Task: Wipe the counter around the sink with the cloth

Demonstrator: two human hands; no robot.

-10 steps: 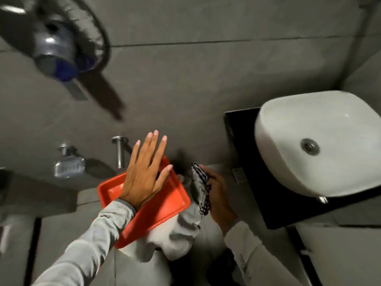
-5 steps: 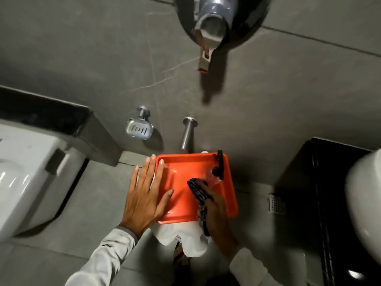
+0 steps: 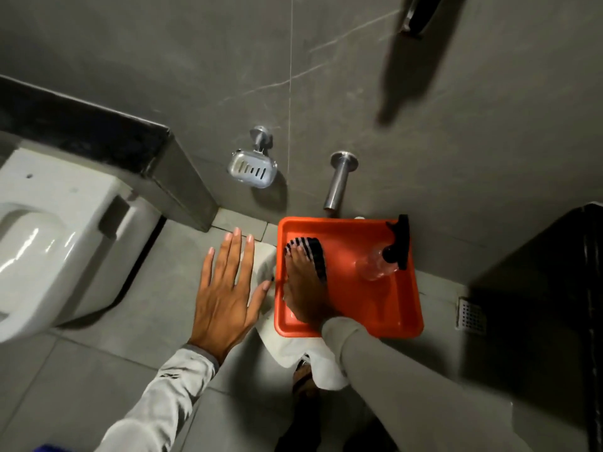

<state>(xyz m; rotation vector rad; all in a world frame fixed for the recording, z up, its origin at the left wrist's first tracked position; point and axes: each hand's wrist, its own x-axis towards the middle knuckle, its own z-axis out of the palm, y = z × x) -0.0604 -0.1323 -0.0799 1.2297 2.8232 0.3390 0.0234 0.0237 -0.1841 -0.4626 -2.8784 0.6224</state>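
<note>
Far left there's the white toilet (image 3: pixel 49 243), nothing to do with this job. Your left hand (image 3: pixel 225 288) hovers flat over the floor tiles, fingers spread wide, holding nothing, just beside the orange tray (image 3: pixel 404 308). Inside the tray your right hand (image 3: pixel 306 288) is laid palm-down on the striped cloth (image 3: pixel 313 252), fingers stretched out together over it rather than pinching it, so I'd say it's not properly gripped (could be a pickup or a put-down, can't tell from this). A clear spray bottle (image 3: pixel 380 267) lies in the tray's right side. The black counter (image 3: pixel 554 288) is way off at the right edge, so no wiping is underway. Next you'd need to close your fingers round that cloth and carry it right.
</note>
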